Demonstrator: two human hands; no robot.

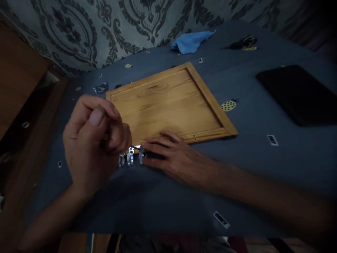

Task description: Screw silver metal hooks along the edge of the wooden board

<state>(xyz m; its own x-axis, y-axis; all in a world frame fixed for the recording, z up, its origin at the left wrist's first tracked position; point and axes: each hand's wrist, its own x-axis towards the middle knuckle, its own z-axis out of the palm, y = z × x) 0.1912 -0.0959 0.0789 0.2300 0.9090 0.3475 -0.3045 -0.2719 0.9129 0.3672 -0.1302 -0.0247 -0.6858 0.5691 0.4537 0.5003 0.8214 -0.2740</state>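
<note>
My left hand [93,140] is closed in a fist, raised over the left front corner of a framed wooden panel [160,105]. A thin dark shaft, like a screwdriver's [135,148], runs from the fist toward a shiny metal fitting [130,158] with several curved parts at the panel's near edge. The tool's handle is mostly hidden by my fingers. My right hand [173,154] rests along that same edge, its fingertips around the fitting's right end. Something dark shows between those fingers, too dim to make out.
The table has a dark blue patterned cloth [184,203]. At the back lie a blue rag [192,42] and a black object [243,43]. A black flat slab [300,93] lies at right. Small clear packaging [100,88] sits behind my left hand.
</note>
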